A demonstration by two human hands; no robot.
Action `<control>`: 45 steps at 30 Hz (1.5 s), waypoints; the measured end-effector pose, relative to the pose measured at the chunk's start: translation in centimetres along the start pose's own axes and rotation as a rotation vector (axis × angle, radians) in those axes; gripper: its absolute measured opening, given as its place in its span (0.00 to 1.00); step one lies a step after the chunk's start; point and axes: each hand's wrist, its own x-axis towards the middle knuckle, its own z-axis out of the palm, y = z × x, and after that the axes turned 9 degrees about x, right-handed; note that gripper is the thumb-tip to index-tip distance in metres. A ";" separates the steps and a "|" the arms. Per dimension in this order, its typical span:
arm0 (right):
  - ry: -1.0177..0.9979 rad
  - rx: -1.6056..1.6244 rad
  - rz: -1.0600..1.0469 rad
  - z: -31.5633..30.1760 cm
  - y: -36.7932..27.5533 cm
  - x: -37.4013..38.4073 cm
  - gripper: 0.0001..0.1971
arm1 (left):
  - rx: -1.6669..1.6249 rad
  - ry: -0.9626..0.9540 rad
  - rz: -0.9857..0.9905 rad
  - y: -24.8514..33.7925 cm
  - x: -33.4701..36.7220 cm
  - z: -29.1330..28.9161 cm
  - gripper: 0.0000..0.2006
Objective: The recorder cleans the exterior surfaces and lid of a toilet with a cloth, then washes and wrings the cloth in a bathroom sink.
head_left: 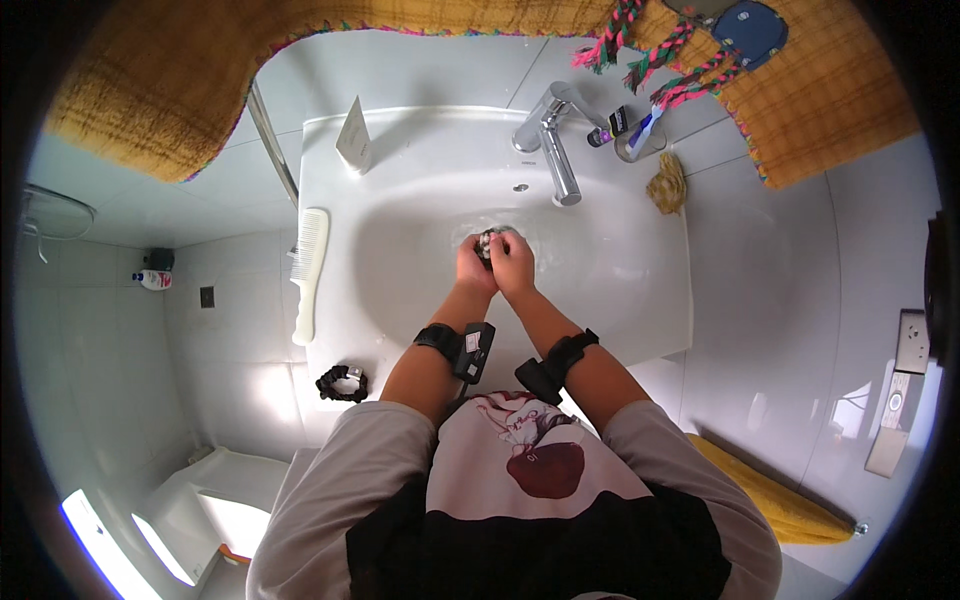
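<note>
Over the white washbasin (pixel 400 300), both my hands are together just above the water in its bowl. My left hand (pixel 472 266) and my right hand (pixel 514 264) are closed around a small dark thing with pale, bead-like spots (pixel 487 243). Its kind is hard to make out, since my fingers cover most of it. The water (pixel 494 218) beyond my fingertips is rippled. Behind the bowl stands the chrome faucet (pixel 561 150), farther off and to the right of my hands. Each forearm carries a black strapped device.
A cream comb (pixel 311 270) and a black hair tie (pixel 341 383) lie along the left rim. A white tube (pixel 354 140) stands at the back left. Near the faucet are a toothbrush cup (pixel 640 143) and a brown mesh cloth (pixel 667 184). A yellow towel (pixel 780 490) hangs right.
</note>
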 end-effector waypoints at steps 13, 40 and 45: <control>-0.355 -0.547 -0.510 -1.9 -3.7 0.6 0.13 | 0.199 -0.243 -0.179 0.9 1.1 -1.8 0.18; -0.470 -0.351 0.125 -2.6 -0.8 4.1 0.22 | 0.249 0.341 -0.316 -2.0 -0.5 3.2 0.15; -0.532 0.140 0.242 -3.4 -1.0 3.1 0.31 | 0.535 0.348 -0.212 0.1 1.2 0.1 0.19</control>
